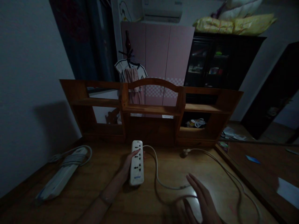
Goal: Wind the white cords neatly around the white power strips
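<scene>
A white power strip (137, 162) lies lengthwise on the wooden desk (93, 186), sockets up. My left hand (129, 163) grips its left side, thumb resting on the top face. Its white cord (157, 174) loops across the desk to a plug (185, 152) lying near the shelf. My right hand (201, 199) hovers low at the front right, fingers stretched out and apart, just above a bend of the cord, holding nothing.
A second, longer white power strip (61, 177) with a coiled cord lies at the desk's left. A wooden shelf unit (151, 109) lines the desk's back edge. A pink wardrobe (161, 59) and a dark cabinet (217, 62) stand behind. Papers (288, 191) lie on the right surface.
</scene>
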Motion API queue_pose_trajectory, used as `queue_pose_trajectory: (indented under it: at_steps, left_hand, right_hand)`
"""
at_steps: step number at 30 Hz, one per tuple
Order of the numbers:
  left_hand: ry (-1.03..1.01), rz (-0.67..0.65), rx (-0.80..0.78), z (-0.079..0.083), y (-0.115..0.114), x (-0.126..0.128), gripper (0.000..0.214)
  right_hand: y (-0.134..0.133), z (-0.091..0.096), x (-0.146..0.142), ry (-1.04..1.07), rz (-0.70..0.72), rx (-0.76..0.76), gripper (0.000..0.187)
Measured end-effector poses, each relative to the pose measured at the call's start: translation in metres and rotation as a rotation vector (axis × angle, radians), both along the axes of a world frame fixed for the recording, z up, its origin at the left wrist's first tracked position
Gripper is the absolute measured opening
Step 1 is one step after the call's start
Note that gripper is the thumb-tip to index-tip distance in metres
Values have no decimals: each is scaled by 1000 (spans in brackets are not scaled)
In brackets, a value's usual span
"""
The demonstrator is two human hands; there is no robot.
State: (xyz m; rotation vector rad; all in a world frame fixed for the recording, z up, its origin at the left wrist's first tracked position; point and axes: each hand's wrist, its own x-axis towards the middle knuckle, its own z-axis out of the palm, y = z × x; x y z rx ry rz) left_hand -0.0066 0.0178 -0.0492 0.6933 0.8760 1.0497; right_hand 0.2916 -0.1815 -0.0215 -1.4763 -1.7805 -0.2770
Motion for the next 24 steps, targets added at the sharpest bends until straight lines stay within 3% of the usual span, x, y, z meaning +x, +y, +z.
queue_pose_trajectory:
  at_steps: [2, 6, 12, 17, 21, 24]
  left_hand:
    - [4, 6, 3, 2, -1, 0, 45]
    - [0, -20, 8, 6, -5, 0, 42]
    - [-27, -7, -10, 5, -3, -1, 40]
    - [-86, -10, -25, 9, 5, -10, 42]
    - [-162, -105, 44, 21, -2, -16, 49]
    - [-129, -189, 12, 36, -25, -16, 53]
  right_hand:
    - [16, -1, -20, -109, 117, -79, 55]
    - [44, -12, -50, -255, 119, -101, 41]
    - [49, -7, -60, -316, 130, -496, 23]
    - [25, -11, -31, -310, 119, -603, 19]
    - [10, -20, 21, -289, -39, -355, 14]
    - [5, -17, 51, -272, -211, -267, 23]
